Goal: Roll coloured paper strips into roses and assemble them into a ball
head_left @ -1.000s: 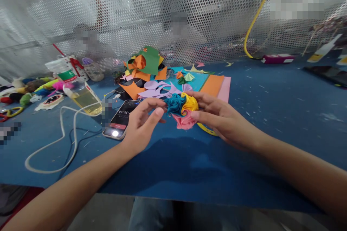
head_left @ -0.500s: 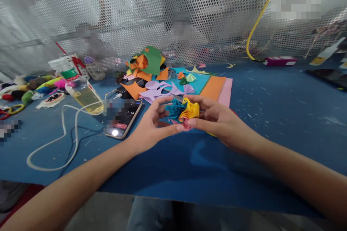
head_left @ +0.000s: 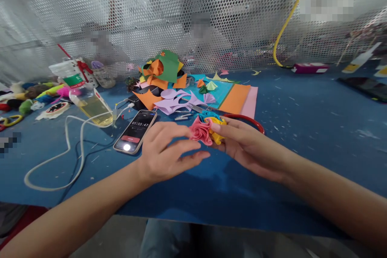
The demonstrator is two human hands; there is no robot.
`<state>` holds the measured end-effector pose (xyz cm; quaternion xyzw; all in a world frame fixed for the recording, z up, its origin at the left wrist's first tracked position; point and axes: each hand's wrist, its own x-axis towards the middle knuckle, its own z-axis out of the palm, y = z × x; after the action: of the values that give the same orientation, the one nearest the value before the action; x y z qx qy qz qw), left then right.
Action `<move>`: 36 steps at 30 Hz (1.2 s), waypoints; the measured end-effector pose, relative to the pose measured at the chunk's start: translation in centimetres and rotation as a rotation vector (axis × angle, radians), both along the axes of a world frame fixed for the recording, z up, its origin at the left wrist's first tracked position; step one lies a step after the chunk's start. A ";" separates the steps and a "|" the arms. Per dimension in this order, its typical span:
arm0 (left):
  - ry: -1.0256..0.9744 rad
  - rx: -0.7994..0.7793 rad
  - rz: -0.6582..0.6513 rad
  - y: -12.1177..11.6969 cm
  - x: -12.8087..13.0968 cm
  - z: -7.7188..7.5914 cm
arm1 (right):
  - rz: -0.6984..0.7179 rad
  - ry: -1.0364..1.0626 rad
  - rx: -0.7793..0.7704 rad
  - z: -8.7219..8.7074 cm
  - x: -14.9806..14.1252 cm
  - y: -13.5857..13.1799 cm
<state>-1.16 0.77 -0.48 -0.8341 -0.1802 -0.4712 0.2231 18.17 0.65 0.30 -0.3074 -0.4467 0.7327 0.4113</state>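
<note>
A ball of joined swirled rosettes, likely folded paper, is held above the table, with the pink rosette (head_left: 201, 131) facing me. Its yellow rosette (head_left: 219, 131) lies on the right and the blue rosette (head_left: 211, 115) at the back. My right hand (head_left: 246, 143) is closed on the yellow side, thumb on top and fingers beneath. At the pink edge is my left hand (head_left: 169, 149), its fingers apart and one fingertip seeming to touch the petals. Scissors with a red handle (head_left: 255, 121) lie just behind, partly hidden by the rosettes and my right hand.
Purple paper scraps (head_left: 172, 102), orange sheets (head_left: 237, 97) and a green offcut (head_left: 169, 66) lie behind the hands. Left of them are a phone (head_left: 136, 131) showing a timer, a white cable (head_left: 68, 149) and a tilted bottle (head_left: 92, 107). A perforated metal panel (head_left: 169, 8) stands behind.
The rosette ball has been turned: pink has come up to face me, while blue has gone to the back. My left fingers have loosened from it. More of the scissors' red handle shows.
</note>
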 end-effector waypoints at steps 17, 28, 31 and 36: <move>-0.028 -0.033 0.101 0.0 -0.4 0.1 | 0.048 -0.041 -0.064 -0.9 -0.1 -0.1; -0.108 -0.226 0.024 -0.1 0.0 0.0 | 0.105 0.043 -0.063 -1.3 -0.6 -0.2; -0.110 -0.232 0.002 -0.1 0.0 0.0 | 0.085 0.044 -0.072 -1.4 -0.6 -0.4; -0.295 -0.447 0.003 -0.1 0.3 0.0 | 0.030 0.039 -0.102 -1.5 -0.8 -0.5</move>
<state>-0.82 0.69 -0.52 -0.7846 -0.3116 -0.5361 0.0054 17.41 0.13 -1.17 -0.3071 -0.4053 0.7663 0.3926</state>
